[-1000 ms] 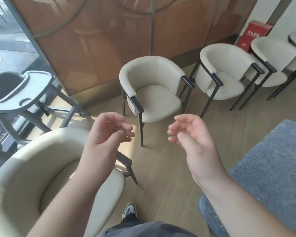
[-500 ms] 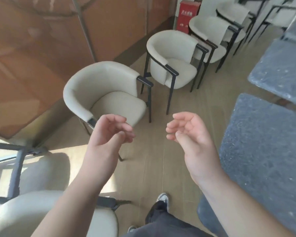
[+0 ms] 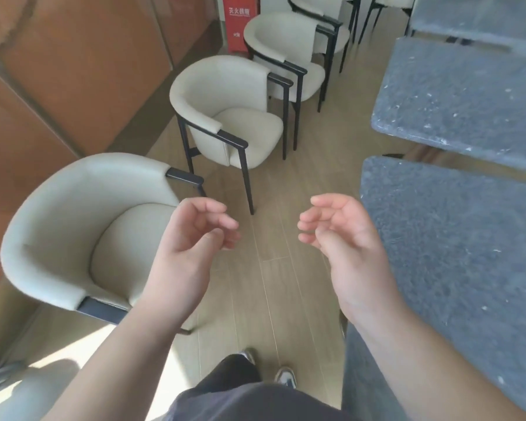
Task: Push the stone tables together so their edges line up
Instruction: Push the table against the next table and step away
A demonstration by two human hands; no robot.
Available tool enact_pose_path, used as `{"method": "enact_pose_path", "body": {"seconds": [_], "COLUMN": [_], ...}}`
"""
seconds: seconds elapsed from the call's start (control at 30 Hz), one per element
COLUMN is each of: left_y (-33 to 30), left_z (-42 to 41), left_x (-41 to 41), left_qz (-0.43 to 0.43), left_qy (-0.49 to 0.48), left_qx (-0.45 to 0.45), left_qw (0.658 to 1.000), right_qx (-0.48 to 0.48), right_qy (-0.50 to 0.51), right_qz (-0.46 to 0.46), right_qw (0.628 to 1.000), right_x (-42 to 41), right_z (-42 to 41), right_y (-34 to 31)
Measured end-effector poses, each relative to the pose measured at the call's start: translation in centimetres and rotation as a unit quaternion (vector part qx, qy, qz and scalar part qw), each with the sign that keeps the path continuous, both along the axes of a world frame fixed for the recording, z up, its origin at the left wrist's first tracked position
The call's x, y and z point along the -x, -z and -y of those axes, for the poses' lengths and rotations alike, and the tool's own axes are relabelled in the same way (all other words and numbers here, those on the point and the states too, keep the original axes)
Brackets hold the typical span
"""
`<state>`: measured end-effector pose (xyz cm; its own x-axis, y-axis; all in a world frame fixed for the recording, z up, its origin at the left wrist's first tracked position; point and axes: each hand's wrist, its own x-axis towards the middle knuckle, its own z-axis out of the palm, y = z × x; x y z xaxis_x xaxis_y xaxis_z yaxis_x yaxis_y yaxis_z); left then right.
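Note:
Two grey speckled stone tables stand on my right. The near stone table (image 3: 456,256) runs along the right edge of the view, and the far stone table (image 3: 462,95) sits behind it across a floor gap, set at a slight angle. My left hand (image 3: 192,247) and my right hand (image 3: 343,241) float in front of me over the floor, fingers loosely curled, holding nothing. My right hand is just left of the near table's edge and does not touch it.
Cream armchairs with black frames line the left: a near chair (image 3: 82,232), a second chair (image 3: 231,113) and a third chair (image 3: 289,47). A red box (image 3: 240,22) stands by the brown wall panels. Wood floor runs between chairs and tables. My feet (image 3: 283,378) show below.
My view has swung to the right, bringing both stone tables and the gap between them into sight. Both hands keep the same loose pose in front of me.

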<state>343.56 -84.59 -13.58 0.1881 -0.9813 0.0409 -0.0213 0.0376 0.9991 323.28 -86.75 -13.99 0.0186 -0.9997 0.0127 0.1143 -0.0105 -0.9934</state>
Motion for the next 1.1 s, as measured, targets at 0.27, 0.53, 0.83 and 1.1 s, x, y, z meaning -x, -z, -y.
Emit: {"method": "enact_pose_path", "body": {"seconds": [0.27,0.53,0.83,1.1], "left_y": [-0.5,-3.1,-3.1,-2.3], "left_z": [13.1,26.3,36.1,46.8], "left_x": [-2.5,-12.0,-13.0,-6.5], "left_qz": [-0.028,-0.049,-0.042,-0.019], "left_qy": [0.091,0.079,0.141,0.181], "left_qx": [0.04,0.067,0.058,0.046], "left_qw": [0.995,0.993,0.987,0.982], "right_qx": [0.021,0.055,0.056,0.043], "right_qy": [0.07,0.103,0.149,0.221], "right_qz": [-0.045,-0.056,-0.057,-0.049], "right_qw": [0.996,0.992,0.986,0.973], "right_x": [-3.2,-11.2,-12.8,-6.0], "right_z": [9.3,21.6,29.9,38.5], "right_y": [-1.3,-3.2,-3.2,-1.0]}}
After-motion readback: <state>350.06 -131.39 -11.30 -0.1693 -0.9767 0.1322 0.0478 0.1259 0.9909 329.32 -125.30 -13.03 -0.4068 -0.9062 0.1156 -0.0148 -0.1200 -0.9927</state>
